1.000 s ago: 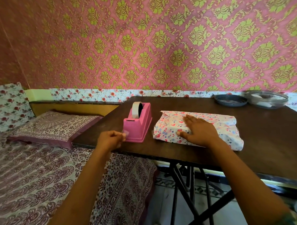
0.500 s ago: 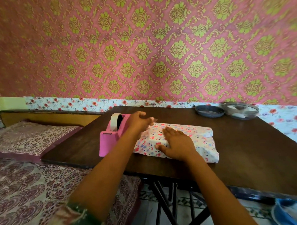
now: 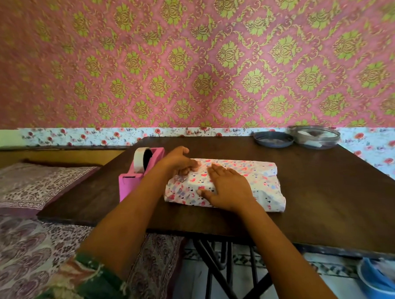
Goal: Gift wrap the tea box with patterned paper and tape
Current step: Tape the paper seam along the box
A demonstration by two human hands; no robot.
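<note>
Box (image 3: 256,176) lies left-right; right hand (image 3: 229,188) flat on top, left hand (image 3: 178,160) at its left end, grip unclear.

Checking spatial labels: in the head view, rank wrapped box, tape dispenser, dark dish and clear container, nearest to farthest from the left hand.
1. wrapped box, touched by the left hand.
2. tape dispenser, just left.
3. dark dish, back right.
4. clear container, right of the dark dish.
</note>
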